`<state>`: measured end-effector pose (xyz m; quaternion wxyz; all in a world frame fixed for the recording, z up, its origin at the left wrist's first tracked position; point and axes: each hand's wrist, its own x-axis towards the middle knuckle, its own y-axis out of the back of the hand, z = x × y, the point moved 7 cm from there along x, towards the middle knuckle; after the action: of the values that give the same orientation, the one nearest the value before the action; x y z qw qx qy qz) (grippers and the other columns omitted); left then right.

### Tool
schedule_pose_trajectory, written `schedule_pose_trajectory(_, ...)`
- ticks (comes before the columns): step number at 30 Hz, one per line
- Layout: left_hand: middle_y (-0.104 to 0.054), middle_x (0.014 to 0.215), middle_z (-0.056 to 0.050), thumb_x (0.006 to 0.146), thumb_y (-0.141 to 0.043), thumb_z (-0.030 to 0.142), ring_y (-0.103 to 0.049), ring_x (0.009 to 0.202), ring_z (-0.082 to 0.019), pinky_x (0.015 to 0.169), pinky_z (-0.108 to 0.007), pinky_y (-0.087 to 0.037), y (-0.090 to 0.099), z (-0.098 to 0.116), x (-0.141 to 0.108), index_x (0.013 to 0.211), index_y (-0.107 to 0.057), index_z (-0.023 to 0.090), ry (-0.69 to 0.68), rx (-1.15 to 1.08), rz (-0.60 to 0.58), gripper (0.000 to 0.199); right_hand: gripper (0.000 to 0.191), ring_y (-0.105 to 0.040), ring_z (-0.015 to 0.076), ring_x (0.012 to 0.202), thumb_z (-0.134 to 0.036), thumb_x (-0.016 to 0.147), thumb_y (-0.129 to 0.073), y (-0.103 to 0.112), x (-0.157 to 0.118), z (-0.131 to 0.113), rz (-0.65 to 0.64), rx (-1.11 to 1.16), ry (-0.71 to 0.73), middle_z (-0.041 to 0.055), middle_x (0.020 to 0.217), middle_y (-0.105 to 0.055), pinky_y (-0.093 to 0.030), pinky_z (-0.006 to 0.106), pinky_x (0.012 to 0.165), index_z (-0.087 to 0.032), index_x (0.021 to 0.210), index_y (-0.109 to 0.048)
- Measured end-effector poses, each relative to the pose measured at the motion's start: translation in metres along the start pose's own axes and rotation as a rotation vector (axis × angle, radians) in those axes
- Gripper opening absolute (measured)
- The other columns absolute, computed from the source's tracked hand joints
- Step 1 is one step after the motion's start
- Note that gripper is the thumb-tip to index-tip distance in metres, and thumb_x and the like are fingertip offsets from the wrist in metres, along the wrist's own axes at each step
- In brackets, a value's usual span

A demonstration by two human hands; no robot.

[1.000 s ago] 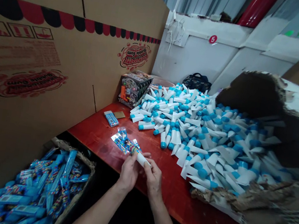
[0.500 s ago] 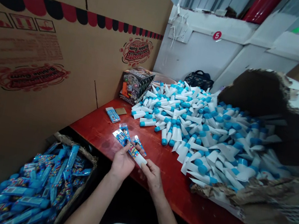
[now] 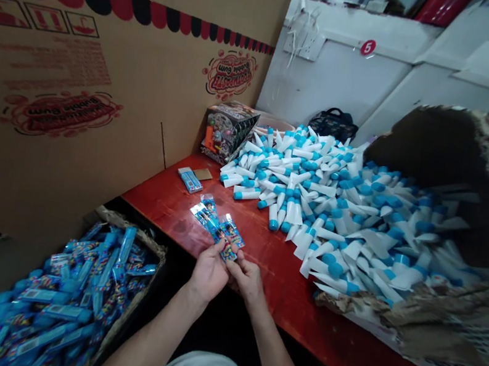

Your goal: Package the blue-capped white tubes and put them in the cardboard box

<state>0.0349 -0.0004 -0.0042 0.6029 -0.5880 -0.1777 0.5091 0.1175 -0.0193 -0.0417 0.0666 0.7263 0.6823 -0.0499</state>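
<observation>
Straight to a glossy red wooden tabletop, pushed up against a smooth white wall panel with a round red number 5 sticker and a white socket plate. Along the left, towering over everything: a big brown cardboard carton, printed with red and black scallops.

Now the handwork, near the front edge: a shiny, multicoloured blue printed wrapper, small and slim, between the left hand and the right hand. Fingers of both closed in on it, right ones pinching the near end, left thumb along the side; cannot tell how the hidden ones sit. Just beyond, on the red: glossy loose plastic sleeves, flat and crinkly. Farther back, a flat pale-blue stack beside a small brown card.

Over to containers: a torn brown cardboard box at right, ragged-edged, spilling smooth white tubes with blue caps in a wide heap. Low at left, an open cardboard box, crammed with bright blue wrapped tubes. At the back, a black printed box, a peach plastic tub and a dark fabric bag.
</observation>
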Motion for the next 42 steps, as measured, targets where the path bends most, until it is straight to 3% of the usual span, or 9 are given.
schedule_pose_trajectory(12,-0.060,0.064,-0.005,0.085,-0.052,0.018,-0.063,0.069,-0.018,0.072,-0.032,-0.052,0.018,0.017,-0.004,0.076,-0.060,0.013,-0.099,0.043,-0.018,0.013,0.048,-0.056,0.0167,0.051,-0.056,0.083,-0.051,-0.021,-0.004,-0.039,-0.016,-0.665,0.129,0.0015,0.049,-0.056,-0.026,0.024,0.048,-0.019,0.056,-0.065)
schedule_pose_trajectory(17,-0.058,0.058,-0.001,0.089,-0.047,0.017,-0.063,0.063,-0.016,0.068,-0.029,-0.053,0.040,0.027,-0.005,0.081,-0.060,0.014,-0.102,-0.033,0.049,0.016,0.052,-0.054,0.0166,0.051,-0.057,0.088,-0.043,-0.030,-0.003,-0.040,-0.064,-0.797,0.179,0.0012,0.051,-0.057,-0.026,0.025,0.050,-0.021,0.059,-0.066)
schedule_pose_trajectory(20,-0.051,0.050,0.002,0.093,-0.041,0.022,-0.060,0.056,-0.015,0.069,-0.033,-0.054,0.055,0.048,-0.012,0.078,-0.060,0.016,-0.176,-0.053,0.084,0.025,0.049,-0.056,0.0156,0.058,-0.051,0.093,-0.035,-0.019,0.006,-0.044,0.012,-0.862,0.243,0.0010,0.061,-0.060,-0.031,0.024,0.054,-0.020,0.068,-0.064)
schedule_pose_trajectory(25,-0.041,0.041,0.006,0.095,-0.033,0.029,-0.047,0.041,-0.011,0.071,-0.038,-0.054,0.083,0.116,-0.040,0.078,-0.060,0.016,-0.433,-0.034,0.161,0.034,0.029,-0.054,0.0226,0.088,-0.043,0.090,-0.048,0.010,0.029,-0.053,0.367,-1.325,0.246,0.0094,0.093,-0.061,-0.034,0.029,0.071,-0.017,0.091,-0.060)
schedule_pose_trajectory(28,-0.059,0.057,0.000,0.094,-0.033,0.026,-0.056,0.051,-0.012,0.069,-0.035,-0.053,0.106,0.152,-0.059,0.079,-0.059,0.016,-0.578,-0.098,0.328,0.033,0.022,-0.052,0.0245,0.090,-0.038,0.090,-0.051,0.011,0.041,-0.050,0.389,-1.476,0.214,0.0101,0.095,-0.059,-0.032,0.032,0.072,-0.018,0.092,-0.058)
schedule_pose_trajectory(30,-0.068,0.077,-0.007,0.093,-0.032,0.028,-0.064,0.067,-0.017,0.071,-0.036,-0.054,0.114,0.159,-0.068,0.078,-0.059,0.015,-0.611,-0.124,0.408,0.033,0.017,-0.051,0.0237,0.090,-0.032,0.092,-0.049,0.011,0.046,-0.046,0.378,-1.483,0.220,0.0094,0.094,-0.059,-0.030,0.033,0.072,-0.018,0.091,-0.058)
schedule_pose_trajectory(34,-0.069,0.082,-0.010,0.087,-0.040,0.022,-0.066,0.071,-0.020,0.070,-0.038,-0.053,0.100,0.128,-0.063,0.091,-0.062,0.014,-0.524,0.008,0.368,0.024,0.015,-0.052,0.0217,0.086,-0.028,0.093,-0.049,0.019,0.049,-0.043,0.392,-1.386,0.252,0.0075,0.090,-0.060,-0.029,0.032,0.071,-0.018,0.087,-0.058)
schedule_pose_trajectory(39,-0.069,0.085,-0.010,0.079,-0.056,0.023,-0.066,0.066,-0.019,0.062,-0.032,-0.052,0.043,0.056,-0.024,0.105,-0.056,0.014,-0.279,0.343,0.039,0.027,0.020,-0.052,0.0185,0.080,-0.025,0.095,-0.045,0.023,0.030,-0.055,0.417,-1.145,0.471,0.0038,0.081,-0.059,-0.030,0.030,0.074,-0.018,0.079,-0.056)
schedule_pose_trajectory(42,-0.066,0.078,-0.004,0.076,-0.062,0.028,-0.063,0.056,-0.017,0.046,-0.025,-0.046,0.020,0.031,0.005,0.108,-0.052,0.018,-0.187,0.461,-0.003,0.035,0.022,-0.051,0.0176,0.077,-0.025,0.096,-0.042,0.021,0.010,-0.068,0.382,-1.026,0.637,0.0024,0.076,-0.057,-0.031,0.030,0.076,-0.019,0.078,-0.054)
